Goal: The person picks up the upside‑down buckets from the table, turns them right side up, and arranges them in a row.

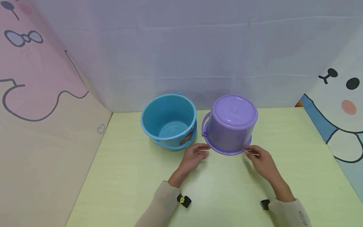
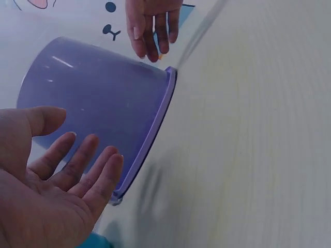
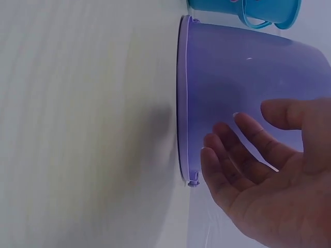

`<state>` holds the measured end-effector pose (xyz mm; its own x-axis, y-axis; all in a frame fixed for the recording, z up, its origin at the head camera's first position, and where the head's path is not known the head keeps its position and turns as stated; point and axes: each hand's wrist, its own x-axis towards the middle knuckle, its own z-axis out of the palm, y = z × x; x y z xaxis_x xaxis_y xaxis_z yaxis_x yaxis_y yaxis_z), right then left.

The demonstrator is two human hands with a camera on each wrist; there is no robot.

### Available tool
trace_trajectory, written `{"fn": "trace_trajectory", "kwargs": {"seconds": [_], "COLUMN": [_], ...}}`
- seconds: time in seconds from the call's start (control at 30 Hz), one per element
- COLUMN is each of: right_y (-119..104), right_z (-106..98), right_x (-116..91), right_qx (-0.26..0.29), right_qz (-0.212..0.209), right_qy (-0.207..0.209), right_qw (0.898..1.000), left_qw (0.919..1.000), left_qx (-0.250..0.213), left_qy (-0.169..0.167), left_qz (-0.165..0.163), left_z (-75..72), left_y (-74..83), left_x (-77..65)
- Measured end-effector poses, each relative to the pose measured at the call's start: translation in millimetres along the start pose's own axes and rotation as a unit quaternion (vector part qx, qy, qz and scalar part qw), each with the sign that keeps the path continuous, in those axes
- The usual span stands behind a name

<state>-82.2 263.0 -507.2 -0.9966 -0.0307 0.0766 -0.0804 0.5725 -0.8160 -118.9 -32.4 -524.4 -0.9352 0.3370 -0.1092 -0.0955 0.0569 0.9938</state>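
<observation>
Right now, the purple bucket (image 1: 233, 126) is seen upended toward the back of the bench (image 1: 221, 195), base up, rim down! And its near side is flanked: by the left hand (image 1: 194, 157) at one edge, by the right hand (image 1: 262, 162) at the other. On both, the fingers (image 2: 106, 181) are held loose and released, lightly bent; whether the rim is touched cannot be told. Just to the left, the blue bucket (image 1: 165, 115) is stood upright, its handle (image 1: 173, 147) dropped low across the front. Behind, a pale sheet (image 1: 198, 53) is hung.
</observation>
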Motion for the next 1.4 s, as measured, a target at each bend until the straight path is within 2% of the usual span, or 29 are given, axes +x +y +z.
{"fn": "trace_trajectory", "kwargs": {"seconds": [0.13, 0.23, 0.4, 0.5, 0.6, 0.7, 0.8, 0.93, 1.0, 1.03, 1.1, 1.23, 1.4], "right_y": [1, 3, 3, 4, 5, 4, 1, -3, -4, -4, -5, -6, -7], "right_z": [0, 0, -1, 0, 3, 6, 8, 11, 12, 12, 14, 16, 16], "right_x": [-3, -4, -5, -4, -3, -3, -4, -5, -6, -6, -7, -10, -9], "right_qx": [-0.027, -0.033, -0.035, -0.049, -0.077, -0.105, -0.126, -0.15, -0.16, -0.165, -0.173, -0.187, -0.208], "right_qz": [-0.003, -0.004, -0.005, -0.032, -0.072, -0.095, -0.095, -0.096, -0.1, -0.103, -0.103, -0.1, -0.09], "right_qy": [-0.015, -0.036, -0.067, -0.079, -0.081, -0.079, -0.082, -0.087, -0.086, -0.085, -0.085, -0.087, -0.095], "right_qw": [1.0, 0.999, 0.997, 0.995, 0.991, 0.987, 0.984, 0.98, 0.978, 0.977, 0.976, 0.973, 0.969], "left_qw": [0.9978, 0.9909, 0.9733, 0.9585, 0.9377, 0.9155, 0.8854, 0.8399, 0.8216, 0.8152, 0.8079, 0.8058, 0.7968], "left_qx": [0.064, 0.13, 0.225, 0.278, 0.337, 0.39, 0.451, 0.527, 0.554, 0.563, 0.574, 0.579, 0.593], "left_qy": [-0.001, 0.004, 0.015, 0.014, 0.014, 0.012, 0.007, 0.002, 0.003, 0.004, 0.008, 0.01, 0.014], "left_qz": [0.017, 0.036, 0.042, 0.061, 0.085, 0.1, 0.114, 0.13, 0.135, 0.136, 0.133, 0.122, 0.117], "left_z": [5.2, 9.6, 16.6, 20.7, 24.5, 28.4, 32.0, 35.5, 36.9, 37.6, 39.0, 41.4, 44.1], "left_y": [-1.5, -2.6, -2.6, -2.7, -3.4, -4.1, -4.8, -6.0, -8.2, -9.4, -10.7, -10.5, -9.6], "left_x": [0.6, 0.7, 0.7, 1.4, 2.2, 3.5, 4.8, 5.5, 5.7, 5.9, 5.1, 2.5, 2.7]}}
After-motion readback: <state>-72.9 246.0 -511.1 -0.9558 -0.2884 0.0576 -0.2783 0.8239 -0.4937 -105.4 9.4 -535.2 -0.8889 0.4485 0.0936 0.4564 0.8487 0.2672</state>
